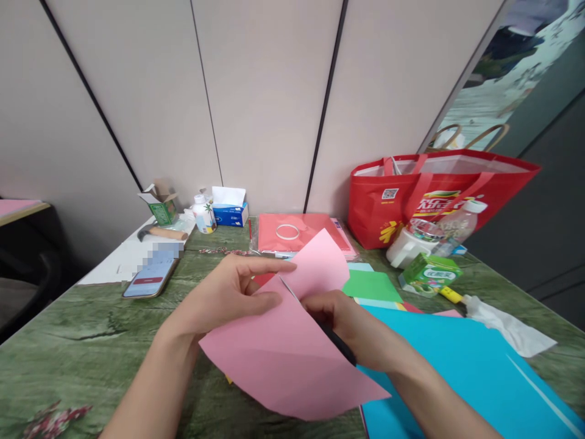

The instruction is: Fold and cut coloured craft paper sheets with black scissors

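Note:
A sheet of pink paper [283,353] hangs in front of me above the table, partly cut through from its right side. My left hand [242,289] pinches its left upper part between thumb and fingers. Black-handled scissors [338,342] are in my right hand [340,320], whose fingers are wrapped around the handles. A thin stretch of blade shows along the cut, pointing up and left toward my left fingertips. The paper's upper flap [322,262] stands up beyond the blade. The rest of the scissors is hidden by hand and paper.
Blue paper [425,366] lies at right, with green paper [372,285] behind it. Farther back stand a red bag [388,207], a white mug [406,249], a bottle and a green carton [429,274]. At left are a phone [153,274], a hammer [167,233] and a tissue box [230,214].

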A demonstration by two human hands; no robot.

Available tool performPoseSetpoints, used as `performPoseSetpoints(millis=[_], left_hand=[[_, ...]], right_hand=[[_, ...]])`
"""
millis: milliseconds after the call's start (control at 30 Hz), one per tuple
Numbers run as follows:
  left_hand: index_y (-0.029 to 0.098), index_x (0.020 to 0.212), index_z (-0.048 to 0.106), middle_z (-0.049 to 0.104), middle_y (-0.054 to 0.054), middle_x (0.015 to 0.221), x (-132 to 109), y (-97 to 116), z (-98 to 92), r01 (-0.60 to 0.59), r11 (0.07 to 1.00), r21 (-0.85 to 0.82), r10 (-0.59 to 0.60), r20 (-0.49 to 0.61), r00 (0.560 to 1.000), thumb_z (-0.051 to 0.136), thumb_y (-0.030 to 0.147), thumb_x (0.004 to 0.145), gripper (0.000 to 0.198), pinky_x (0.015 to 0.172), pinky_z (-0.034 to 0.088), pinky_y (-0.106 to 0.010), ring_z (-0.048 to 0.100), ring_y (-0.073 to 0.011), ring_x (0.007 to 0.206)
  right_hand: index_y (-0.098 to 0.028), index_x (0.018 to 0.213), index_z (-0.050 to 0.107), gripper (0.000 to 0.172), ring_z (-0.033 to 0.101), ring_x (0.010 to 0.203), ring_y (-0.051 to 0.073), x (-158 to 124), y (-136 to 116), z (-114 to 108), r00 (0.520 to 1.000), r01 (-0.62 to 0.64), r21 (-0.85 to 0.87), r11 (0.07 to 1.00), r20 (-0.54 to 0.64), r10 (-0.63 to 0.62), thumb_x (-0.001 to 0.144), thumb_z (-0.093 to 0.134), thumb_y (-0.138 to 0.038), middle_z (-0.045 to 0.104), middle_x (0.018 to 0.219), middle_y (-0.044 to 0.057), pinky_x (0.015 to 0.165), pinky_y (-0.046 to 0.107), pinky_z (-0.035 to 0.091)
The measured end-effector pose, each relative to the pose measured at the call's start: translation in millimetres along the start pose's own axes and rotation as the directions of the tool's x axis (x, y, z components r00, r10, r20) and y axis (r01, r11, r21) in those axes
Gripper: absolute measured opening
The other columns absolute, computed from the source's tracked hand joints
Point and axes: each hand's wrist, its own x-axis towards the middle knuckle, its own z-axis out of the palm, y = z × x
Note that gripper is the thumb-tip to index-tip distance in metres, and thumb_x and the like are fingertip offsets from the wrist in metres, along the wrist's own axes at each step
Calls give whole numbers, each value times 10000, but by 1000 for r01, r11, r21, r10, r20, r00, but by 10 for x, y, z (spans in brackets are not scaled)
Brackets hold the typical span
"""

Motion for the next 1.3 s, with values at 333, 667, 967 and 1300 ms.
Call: performPoseSetpoints(millis=[333, 667, 967, 1300], left_hand=[[265, 1098, 645, 552, 53, 612, -7, 30, 11, 0, 1000, -6, 0, 24, 1000, 556, 156, 682, 439, 409, 203, -186, 258, -48, 453], [259, 1093, 642, 503, 66, 556, -10, 25, 13, -10, 1000, -9, 10, 20, 1000, 563, 174, 692, 417, 422, 214, -194, 280, -58, 461], [258, 1107, 634, 426, 74, 535, -10, 5, 0, 7, 1000, -1, -7, 38, 999, 575, 192, 698, 419, 413, 176, -199, 245, -60, 463], [264, 1126, 619, 539, 49, 638, -12, -2, 10, 21, 999, -41, -19, 50, 999, 567, 188, 700, 435, 418, 189, -195, 264, -56, 472]], right_hand=[[-131, 720, 626, 169, 522, 599, 114, 14, -10, 9, 1000, 11, 8, 1000, 14, -12, 641, 481, -93, 631, 690, -6, 535, 216, 367], [-129, 739, 651, 187, 524, 599, 123, 2, -45, 14, 1000, 5, 21, 1000, 7, -6, 670, 477, -120, 616, 657, -1, 549, 230, 398], [-127, 681, 633, 152, 494, 570, 113, -2, -41, 11, 1000, -7, 19, 1000, -2, 7, 680, 483, -150, 578, 628, -4, 552, 237, 389], [-119, 664, 636, 158, 474, 535, 93, -1, -39, 27, 1000, -13, 24, 1000, -23, 13, 690, 487, -163, 580, 609, -10, 502, 210, 355]])
